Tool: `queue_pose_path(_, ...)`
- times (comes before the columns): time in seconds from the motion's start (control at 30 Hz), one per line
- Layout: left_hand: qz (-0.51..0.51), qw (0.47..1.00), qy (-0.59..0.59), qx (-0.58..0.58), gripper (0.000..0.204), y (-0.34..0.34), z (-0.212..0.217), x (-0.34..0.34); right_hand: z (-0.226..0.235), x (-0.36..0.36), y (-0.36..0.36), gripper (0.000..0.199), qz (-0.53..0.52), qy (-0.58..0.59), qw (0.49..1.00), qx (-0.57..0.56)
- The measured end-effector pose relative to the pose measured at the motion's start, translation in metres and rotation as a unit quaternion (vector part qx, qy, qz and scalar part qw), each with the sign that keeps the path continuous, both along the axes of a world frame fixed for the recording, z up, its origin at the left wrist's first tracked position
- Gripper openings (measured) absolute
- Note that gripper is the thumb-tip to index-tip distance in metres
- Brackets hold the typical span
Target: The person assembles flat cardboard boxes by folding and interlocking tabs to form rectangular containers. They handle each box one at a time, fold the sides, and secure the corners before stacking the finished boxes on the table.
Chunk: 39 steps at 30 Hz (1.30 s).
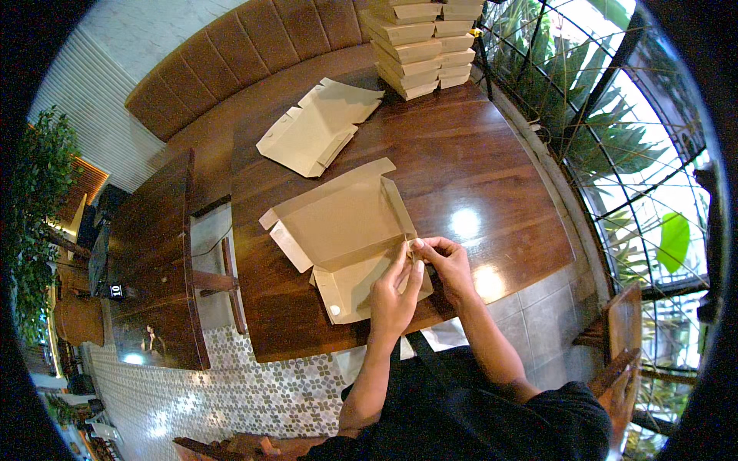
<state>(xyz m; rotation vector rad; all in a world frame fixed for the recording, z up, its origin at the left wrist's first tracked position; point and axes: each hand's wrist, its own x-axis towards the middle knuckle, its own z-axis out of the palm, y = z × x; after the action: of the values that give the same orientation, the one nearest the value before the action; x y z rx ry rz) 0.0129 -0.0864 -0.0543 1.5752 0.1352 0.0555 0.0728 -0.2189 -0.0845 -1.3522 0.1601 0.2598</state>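
A brown cardboard takeaway box [350, 211] lies partly folded on the wooden table, its lid spread away from me and several side flaps raised. Both hands meet at its right corner, near the fold between lid and base. The fingers of my left hand [395, 301] are closed on the corner flap from the near side. My right hand [450, 269] pinches the same corner with thumb and forefinger. My fingers partly cover the flap. Just beyond lies a flat, unfolded cardboard blank [311, 134], touched by neither hand.
Stacks of folded cardboard boxes [415, 54] stand at the table's [492, 169] far end. A brown padded bench [254, 46] runs behind it. To the left is another dark table [154, 269]; at the right, a wooden chair [619, 338] and a metal lattice with plants.
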Motion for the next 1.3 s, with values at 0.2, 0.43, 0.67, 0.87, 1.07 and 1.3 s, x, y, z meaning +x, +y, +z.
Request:
queue_pose_path(0.2,-0.017,0.999,0.000,0.029,0.065,-0.005,0.005,-0.005,0.001,-0.001,-0.002,0.024,0.013,0.040,0.998,0.036)
queue_pose_path(0.43,-0.031,0.990,-0.017,0.134,0.072,-0.005,0.011,-0.009,0.001,0.001,-0.005,0.026,0.045,0.038,0.998,0.038)
queue_pose_path(0.67,-0.047,0.995,0.036,0.078,0.071,0.004,0.008,-0.012,0.000,0.000,-0.003,0.024,0.055,-0.037,0.997,-0.046)
queue_pose_path(0.87,-0.061,0.996,0.054,0.029,0.070,0.004,-0.006,-0.008,0.001,0.000,-0.005,0.023,0.051,-0.017,0.991,-0.126)
queue_pose_path(1.07,0.018,0.993,0.071,0.097,0.046,0.033,0.016,-0.016,0.000,0.011,-0.012,0.018,0.043,-0.098,0.965,-0.241)
queue_pose_path(1.3,0.251,0.920,-0.017,0.301,0.037,0.109,-0.005,-0.022,0.004,0.014,-0.021,0.015,-0.005,-0.124,0.956,-0.267)
